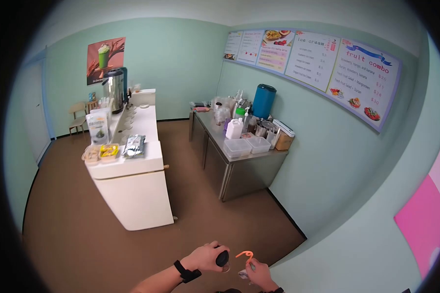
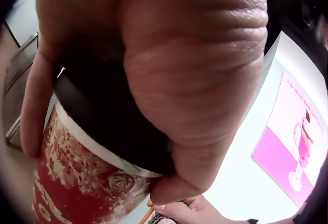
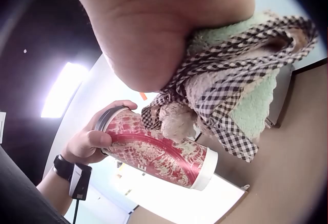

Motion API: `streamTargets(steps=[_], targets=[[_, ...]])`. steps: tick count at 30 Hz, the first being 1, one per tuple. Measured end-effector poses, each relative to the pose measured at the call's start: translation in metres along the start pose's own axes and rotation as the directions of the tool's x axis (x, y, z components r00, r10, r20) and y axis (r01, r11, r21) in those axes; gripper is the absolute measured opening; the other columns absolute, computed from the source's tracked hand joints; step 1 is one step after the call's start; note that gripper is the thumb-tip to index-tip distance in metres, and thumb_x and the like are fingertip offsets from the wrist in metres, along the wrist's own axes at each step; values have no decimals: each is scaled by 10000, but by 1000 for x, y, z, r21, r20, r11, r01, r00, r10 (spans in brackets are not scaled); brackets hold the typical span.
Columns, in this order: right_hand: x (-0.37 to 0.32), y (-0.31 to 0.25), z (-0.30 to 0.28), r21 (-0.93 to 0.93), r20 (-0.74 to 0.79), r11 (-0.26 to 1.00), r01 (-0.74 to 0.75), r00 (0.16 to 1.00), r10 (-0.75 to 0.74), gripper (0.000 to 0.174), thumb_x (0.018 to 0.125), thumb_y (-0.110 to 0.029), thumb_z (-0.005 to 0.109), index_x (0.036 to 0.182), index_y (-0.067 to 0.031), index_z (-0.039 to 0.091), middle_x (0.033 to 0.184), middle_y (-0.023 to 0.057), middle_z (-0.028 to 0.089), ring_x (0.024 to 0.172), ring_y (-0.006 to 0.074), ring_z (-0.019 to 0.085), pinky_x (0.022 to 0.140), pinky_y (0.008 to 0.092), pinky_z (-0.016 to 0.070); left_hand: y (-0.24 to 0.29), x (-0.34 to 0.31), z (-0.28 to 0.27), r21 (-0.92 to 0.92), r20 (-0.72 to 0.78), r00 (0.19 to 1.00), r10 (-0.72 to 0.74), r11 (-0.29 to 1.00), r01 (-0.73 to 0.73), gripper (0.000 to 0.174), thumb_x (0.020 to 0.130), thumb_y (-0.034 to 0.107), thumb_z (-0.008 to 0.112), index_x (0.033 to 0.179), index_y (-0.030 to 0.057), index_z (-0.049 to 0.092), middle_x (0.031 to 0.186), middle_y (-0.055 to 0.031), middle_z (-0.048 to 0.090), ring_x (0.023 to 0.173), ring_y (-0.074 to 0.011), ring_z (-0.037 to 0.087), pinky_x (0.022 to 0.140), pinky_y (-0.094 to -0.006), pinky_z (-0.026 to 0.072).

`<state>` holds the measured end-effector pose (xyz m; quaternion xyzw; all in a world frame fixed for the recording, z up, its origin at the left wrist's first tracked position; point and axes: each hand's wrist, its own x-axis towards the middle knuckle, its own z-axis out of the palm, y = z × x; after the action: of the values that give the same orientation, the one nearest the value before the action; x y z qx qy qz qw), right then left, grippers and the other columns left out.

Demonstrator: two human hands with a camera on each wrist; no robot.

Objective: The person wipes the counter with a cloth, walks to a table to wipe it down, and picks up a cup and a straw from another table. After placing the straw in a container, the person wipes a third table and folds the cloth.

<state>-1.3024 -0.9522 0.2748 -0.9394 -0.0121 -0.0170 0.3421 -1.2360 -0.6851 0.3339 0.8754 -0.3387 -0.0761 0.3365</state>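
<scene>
My left hand (image 1: 208, 258) grips a red and cream patterned tumbler (image 3: 159, 155) around its dark lid (image 1: 222, 258). In the right wrist view the tumbler lies tilted, its white base toward the lower right. My right hand (image 1: 260, 273), close by on the right, pinches a bent orange straw (image 1: 245, 254) that sticks up past the fingers. A mint-green fuzzy cloth (image 3: 253, 106) with black-and-white checked trim hangs from the same hand, a pale fluffy tuft (image 3: 177, 122) at its middle. The palm hides the right fingertips in the right wrist view.
Brown floor (image 1: 195, 229) lies between my hands and a white counter (image 1: 132, 202) bearing bags and small containers. At the right wall stands a steel table (image 1: 212, 171) with plastic boxes (image 1: 237, 148), bottles and a blue dispenser (image 1: 264, 101).
</scene>
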Motion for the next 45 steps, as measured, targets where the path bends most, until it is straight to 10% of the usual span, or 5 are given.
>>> streamTargets(steps=[10,23,45], targets=[[280,52,10,104,-65,985,137,989,-130,163,891,-250,634,947,-97,648,745,187,674,741,418,672,639,494,543,-139,214,-68,-7,-46,995,-85,996,85,668,677,388,792,1262,159,567,1088,-194,609,979,-420,644,855,-454,548],[638,-4,48,311,-10,927,208,976,-216,130,913,-158,633,955,-36,649,807,186,689,791,372,710,675,410,559,-357,371,-347,-27,-390,893,-226,972,234,700,637,338,875,1220,70,595,1119,-161,596,1061,-338,606,939,-383,498],[1143,-125,192,380,-53,883,275,960,-276,157,950,-203,584,987,-61,639,796,180,681,759,398,679,661,457,535,-704,681,-560,222,-203,930,-305,911,347,679,630,363,804,1235,120,616,1105,-204,611,998,-405,651,890,-436,549]])
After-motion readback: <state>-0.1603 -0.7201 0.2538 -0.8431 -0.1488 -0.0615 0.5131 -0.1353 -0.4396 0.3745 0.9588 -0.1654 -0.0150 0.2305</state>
